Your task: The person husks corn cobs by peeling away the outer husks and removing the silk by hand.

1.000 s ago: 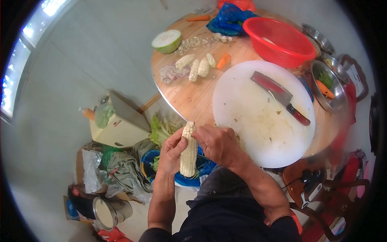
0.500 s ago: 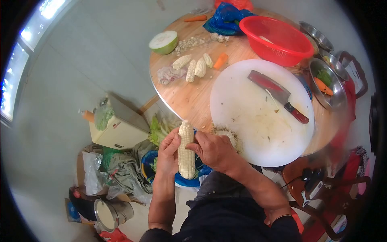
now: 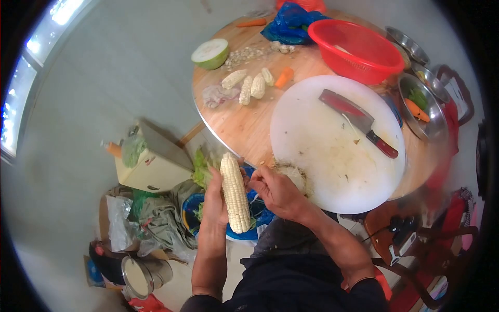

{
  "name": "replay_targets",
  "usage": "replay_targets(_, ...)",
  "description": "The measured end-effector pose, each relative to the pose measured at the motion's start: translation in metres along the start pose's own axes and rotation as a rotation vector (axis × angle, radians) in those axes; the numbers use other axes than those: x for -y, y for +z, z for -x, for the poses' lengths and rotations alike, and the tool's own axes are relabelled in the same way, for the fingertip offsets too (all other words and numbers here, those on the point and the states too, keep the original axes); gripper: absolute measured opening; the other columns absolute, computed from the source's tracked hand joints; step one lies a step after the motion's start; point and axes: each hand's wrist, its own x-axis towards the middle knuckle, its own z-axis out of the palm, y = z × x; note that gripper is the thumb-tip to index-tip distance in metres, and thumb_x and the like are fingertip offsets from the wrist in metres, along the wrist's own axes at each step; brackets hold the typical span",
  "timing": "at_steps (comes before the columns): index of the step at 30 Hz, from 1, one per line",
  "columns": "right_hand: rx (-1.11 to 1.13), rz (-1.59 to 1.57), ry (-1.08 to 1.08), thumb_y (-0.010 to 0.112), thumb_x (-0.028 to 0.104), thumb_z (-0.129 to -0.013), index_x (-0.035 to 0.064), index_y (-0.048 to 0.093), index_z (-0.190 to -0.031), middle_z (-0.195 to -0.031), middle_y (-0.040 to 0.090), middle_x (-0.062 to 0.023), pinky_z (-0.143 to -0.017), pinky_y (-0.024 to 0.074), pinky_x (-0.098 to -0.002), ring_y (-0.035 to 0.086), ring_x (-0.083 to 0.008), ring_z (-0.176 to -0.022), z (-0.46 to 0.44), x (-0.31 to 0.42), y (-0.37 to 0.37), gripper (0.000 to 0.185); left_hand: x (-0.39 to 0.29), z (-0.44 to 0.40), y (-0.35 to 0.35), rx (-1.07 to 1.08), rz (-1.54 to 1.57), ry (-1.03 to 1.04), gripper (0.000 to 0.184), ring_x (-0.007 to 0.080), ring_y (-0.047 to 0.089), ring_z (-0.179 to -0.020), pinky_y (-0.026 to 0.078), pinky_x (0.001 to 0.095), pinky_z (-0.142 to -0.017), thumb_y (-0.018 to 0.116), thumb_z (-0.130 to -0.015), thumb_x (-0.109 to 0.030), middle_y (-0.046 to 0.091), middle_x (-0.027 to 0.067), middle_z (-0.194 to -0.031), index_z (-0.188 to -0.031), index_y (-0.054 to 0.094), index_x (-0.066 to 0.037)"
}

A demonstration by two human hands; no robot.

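Observation:
A husked ear of pale corn (image 3: 235, 195) lies tilted along my left hand (image 3: 214, 196), which holds it over the blue-lined bin (image 3: 260, 214). Just right of the ear is my right hand (image 3: 276, 191), its thumb and fingers pinched together; what is between them is too small to make out. Beyond my hands, the round white board (image 3: 322, 151) bears a cleaver (image 3: 353, 117) with a dark red handle. Short corn pieces (image 3: 245, 90) and an orange carrot piece (image 3: 284, 77) lie on the wooden table (image 3: 228, 122).
A red basket (image 3: 356, 52), blue bag (image 3: 293, 25) and cut green melon (image 3: 210, 54) stand at the table's far side. Metal bowls (image 3: 423, 112) are on the right. A cream cabinet (image 3: 150, 166), bags (image 3: 161, 218) and a bucket (image 3: 145, 276) are at lower left.
The corn has turned and tilted, with its top now leaning left. My left fingers have loosened around it, and my right hand has come off the ear, slightly to the right.

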Motion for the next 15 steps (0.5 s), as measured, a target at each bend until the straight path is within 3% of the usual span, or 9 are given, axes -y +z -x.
replay_targets(1, 0.001, 0.001, -0.001, 0.057, 0.020, -0.103, 0.0016, 0.057, -0.090, -0.072, 0.065, -0.0161, -0.061, 0.0511, -0.0409, 0.065, -0.0361, -0.063, -0.002, 0.002, 0.002, 0.023, 0.002, -0.001, -0.006, 0.030, -0.008, 0.010, 0.057, 0.0251, 0.065, -0.100, 0.056, 0.0387, -0.088, 0.049, -0.106, -0.042, 0.065, 0.0157, -0.115, -0.141, 0.049, 0.003)
replay_targets(4, 0.025, 0.138, -0.044, 0.059, 0.019, -0.101, 0.0021, 0.057, -0.089, -0.074, 0.065, -0.0169, -0.060, 0.0512, -0.0433, 0.066, -0.0377, -0.066, -0.004, 0.013, 0.001, 0.021, 0.006, -0.001, -0.002, -0.023, -0.168, 0.004, 0.059, 0.0237, 0.065, -0.098, 0.056, 0.0377, -0.089, 0.052, -0.104, -0.043, 0.065, 0.0153, -0.112, -0.141, 0.050, 0.004)
replay_targets(6, 0.102, 0.393, -0.211, 0.061, 0.018, -0.099, 0.0038, 0.056, -0.087, -0.077, 0.065, -0.0166, -0.059, 0.0506, -0.0464, 0.066, -0.0394, -0.069, -0.006, 0.019, -0.004, 0.019, 0.005, 0.001, 0.001, -0.041, -0.226, 0.029, 0.060, 0.0221, 0.065, -0.096, 0.056, 0.0362, -0.087, 0.055, -0.103, -0.043, 0.065, 0.0147, -0.110, -0.141, 0.050, 0.004)
replay_targets(9, 0.295, 0.317, -0.319, 0.062, 0.018, -0.098, 0.0050, 0.055, -0.085, -0.075, 0.064, -0.0158, -0.058, 0.0494, -0.0486, 0.065, -0.0403, -0.070, 0.008, 0.002, -0.002, 0.019, 0.001, 0.001, -0.003, -0.072, -0.303, 0.061, 0.061, 0.0196, 0.065, -0.093, 0.056, 0.0334, -0.084, 0.058, -0.102, -0.043, 0.066, 0.0128, -0.107, -0.141, 0.051, 0.004)
replay_targets(13, 0.221, 0.264, -0.202, 0.061, 0.017, -0.098, 0.0049, 0.054, -0.086, -0.073, 0.062, -0.0155, -0.058, 0.0493, -0.0479, 0.065, -0.0398, -0.069, 0.023, 0.009, -0.005, 0.018, -0.003, 0.002, -0.007, -0.049, -0.330, 0.089, 0.062, 0.0168, 0.065, -0.089, 0.055, 0.0306, -0.079, 0.060, -0.101, -0.042, 0.066, 0.0093, -0.104, -0.142, 0.050, 0.004)
replay_targets(15, 0.024, 0.239, -0.041, 0.056, 0.021, -0.100, 0.0063, 0.053, -0.087, -0.072, 0.062, -0.0183, -0.059, 0.0497, -0.0516, 0.065, -0.0435, -0.072, 0.011, 0.012, -0.005, 0.020, 0.003, 0.002, -0.001, -0.032, -0.345, 0.108, 0.063, 0.0165, 0.064, -0.089, 0.054, 0.0305, -0.079, 0.061, -0.101, -0.041, 0.066, 0.0087, -0.104, -0.142, 0.049, 0.004)
